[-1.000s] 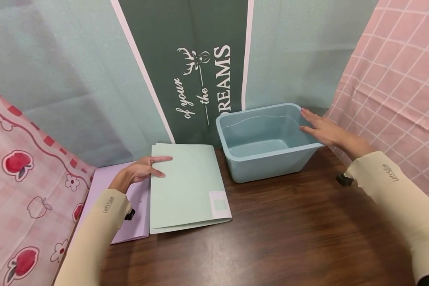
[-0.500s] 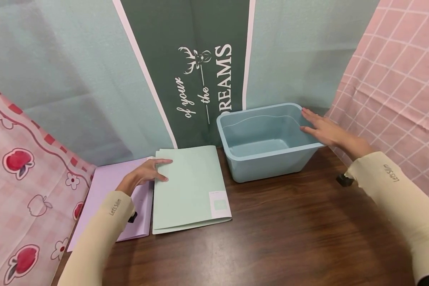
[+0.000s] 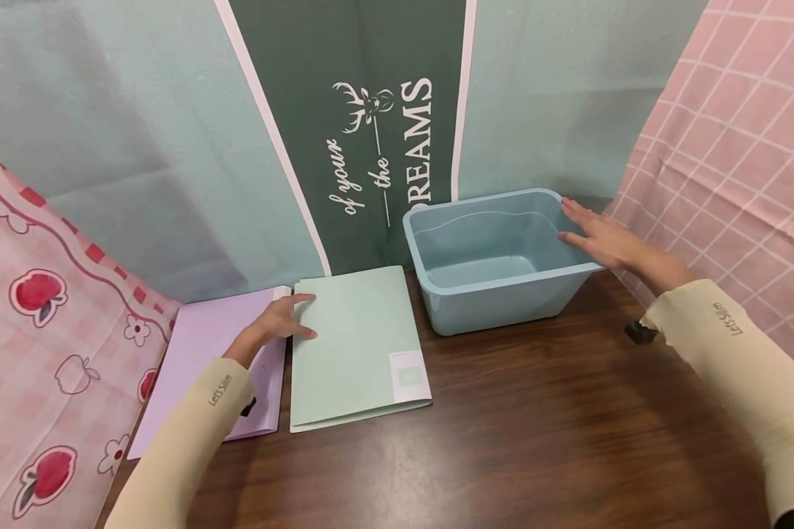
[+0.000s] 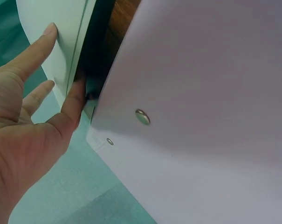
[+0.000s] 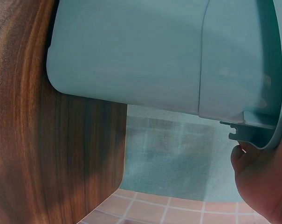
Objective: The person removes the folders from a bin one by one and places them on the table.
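At the left edge of a pale green folder [image 3: 353, 353] is my left hand [image 3: 281, 317]. It holds that edge, thumb and index finger stretched on the cover. Another finger [image 4: 74, 100] goes into the dark gap beside the green spine, its tip hidden. A lilac folder [image 3: 212, 345] lies to the left, partly under my forearm; the left wrist view shows its metal rivets [image 4: 142, 116]. On the right side of a light blue plastic bin [image 3: 503, 286], my right hand [image 3: 598, 234] grips the rim. One finger [image 5: 242, 158] curls below the rim on the outside.
The brown wooden table [image 3: 503, 426] extends in front of the folders and bin. A grey-green curtain [image 3: 536, 95] with printed lettering hangs directly behind. Pink cloths stand at both sides, one with apples [image 3: 40, 290], the other gridded [image 3: 734, 147]. The bin has nothing visible inside.
The green folder's left edge has shifted a little to the right with my left hand, widening the gap to the lilac folder. My right hand and the bin have stayed put.
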### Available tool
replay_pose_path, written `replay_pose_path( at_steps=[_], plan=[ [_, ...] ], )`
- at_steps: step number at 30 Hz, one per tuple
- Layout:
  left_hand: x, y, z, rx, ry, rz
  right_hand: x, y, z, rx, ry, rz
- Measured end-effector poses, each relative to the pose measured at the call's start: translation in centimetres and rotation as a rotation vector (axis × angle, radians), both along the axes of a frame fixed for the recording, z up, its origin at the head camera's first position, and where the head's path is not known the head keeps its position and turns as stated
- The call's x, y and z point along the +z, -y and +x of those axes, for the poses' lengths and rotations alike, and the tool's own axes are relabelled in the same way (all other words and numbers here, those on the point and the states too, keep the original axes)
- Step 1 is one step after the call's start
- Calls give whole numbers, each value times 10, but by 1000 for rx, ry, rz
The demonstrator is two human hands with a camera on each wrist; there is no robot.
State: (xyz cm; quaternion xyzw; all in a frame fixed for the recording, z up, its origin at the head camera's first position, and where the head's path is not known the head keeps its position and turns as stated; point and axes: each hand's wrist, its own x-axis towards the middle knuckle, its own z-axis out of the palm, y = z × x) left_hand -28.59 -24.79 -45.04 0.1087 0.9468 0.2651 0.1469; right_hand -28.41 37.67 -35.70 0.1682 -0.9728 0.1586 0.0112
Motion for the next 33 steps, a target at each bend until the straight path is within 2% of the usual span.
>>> replay_pose_path(
  at_steps=[8,17,23,28,33],
  plan=[
    [0,-2,5,-17,-67,-99,-1,0,-1,5,2,-7],
    [1,-3,9,1,-98,-112,-2,0,-1,16,-11,-3],
    [4,-2,11,-26,-159,-119,1,0,-2,34,-36,37],
    [16,1,9,-51,-199,-93,10,0,-3,33,-26,72],
    [39,4,6,-56,-193,-80,23,4,-6,49,-50,103]
  ],
)
